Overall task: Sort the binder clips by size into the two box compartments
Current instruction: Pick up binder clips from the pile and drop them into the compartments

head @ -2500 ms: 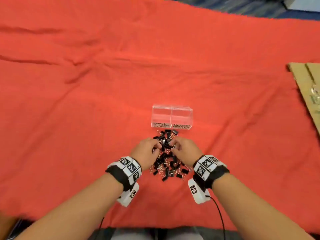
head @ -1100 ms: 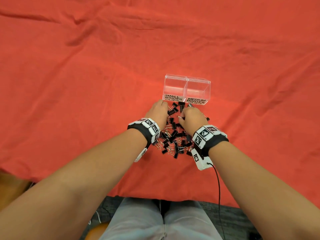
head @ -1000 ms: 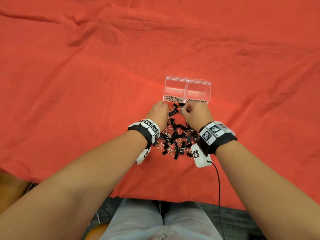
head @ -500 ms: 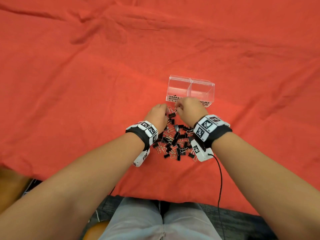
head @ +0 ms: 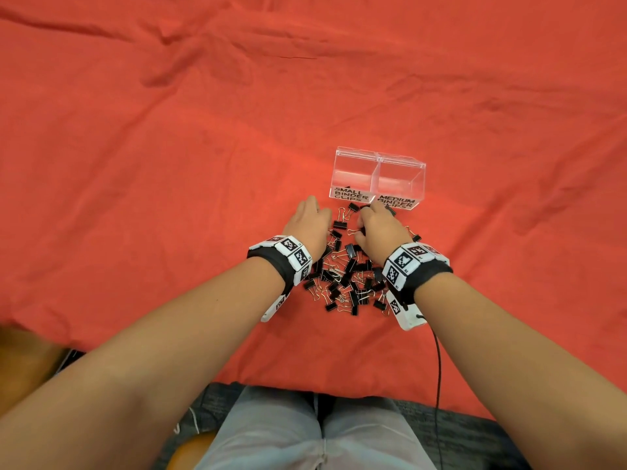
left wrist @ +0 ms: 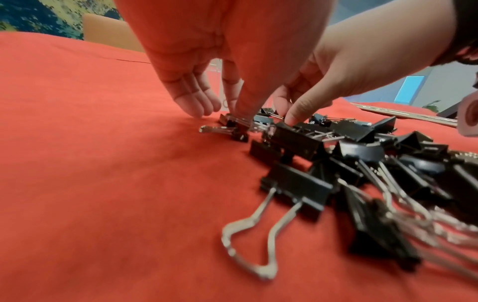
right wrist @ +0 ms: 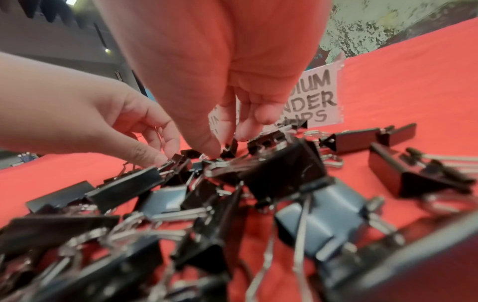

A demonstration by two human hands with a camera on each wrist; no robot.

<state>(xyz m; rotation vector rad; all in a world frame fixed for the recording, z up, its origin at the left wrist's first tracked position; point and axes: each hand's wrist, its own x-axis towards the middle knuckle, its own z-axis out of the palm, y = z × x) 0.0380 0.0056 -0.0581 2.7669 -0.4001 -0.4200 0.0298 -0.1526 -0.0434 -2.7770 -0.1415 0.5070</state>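
A clear two-compartment box (head: 420, 178) stands on the red cloth, labelled SMALL BINDER CLIPS on the left and MEDIUM BINDER CLIPS on the right. A pile of black binder clips (head: 346, 276) lies just in front of it. My left hand (head: 319, 212) is at the pile's far left edge, where thumb and forefinger pinch a small clip (left wrist: 234, 124). My right hand (head: 368, 215) reaches down into the far side of the pile. Its thumb and curled fingers close round a small clip (right wrist: 230, 150). A small dark shape shows in the small compartment.
Wrinkled red cloth (head: 169, 164) covers the whole table around the box and pile. The table's near edge runs just above my lap (head: 315, 429). A black cable (head: 437, 368) hangs from my right wrist camera.
Half a second ago my right hand was up at the box's small compartment. It has come back down to the pile. My left hand has stayed at the pile's far left edge.
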